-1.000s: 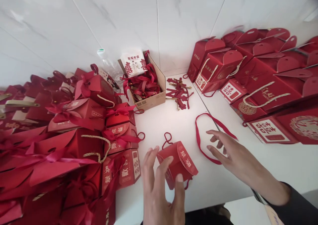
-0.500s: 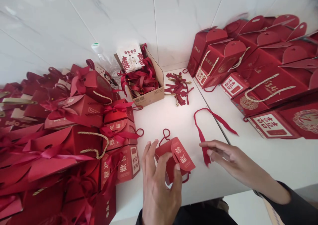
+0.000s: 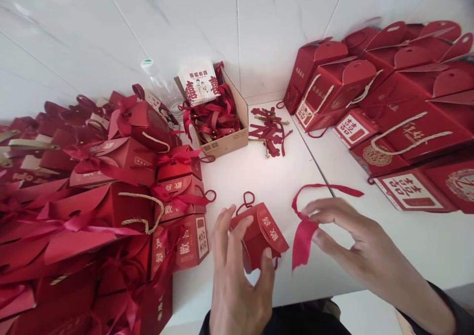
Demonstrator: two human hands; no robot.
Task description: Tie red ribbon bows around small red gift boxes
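Observation:
My left hand (image 3: pixel 237 271) grips a small red gift box (image 3: pixel 261 236) with gold characters, thumb on its near side and fingers on its left side, just above the white table (image 3: pixel 259 182). A thin red cord loop sticks up from the box top. My right hand (image 3: pixel 351 241) pinches a red ribbon (image 3: pixel 307 226) between thumb and fingers; one end hangs down beside the box and the rest loops back onto the table toward the right.
Finished red boxes with ribbon bows (image 3: pixel 111 197) are piled at the left. Larger red bags with rope handles (image 3: pixel 392 98) crowd the right. A cardboard carton of ribbons (image 3: pixel 218 123) stands at the back wall, with red tassels (image 3: pixel 270 130) beside it.
My right hand reached to the ribbon lying on the table, pinched it and lifted it toward the box. My left hand took hold of the small box and turned it slightly.

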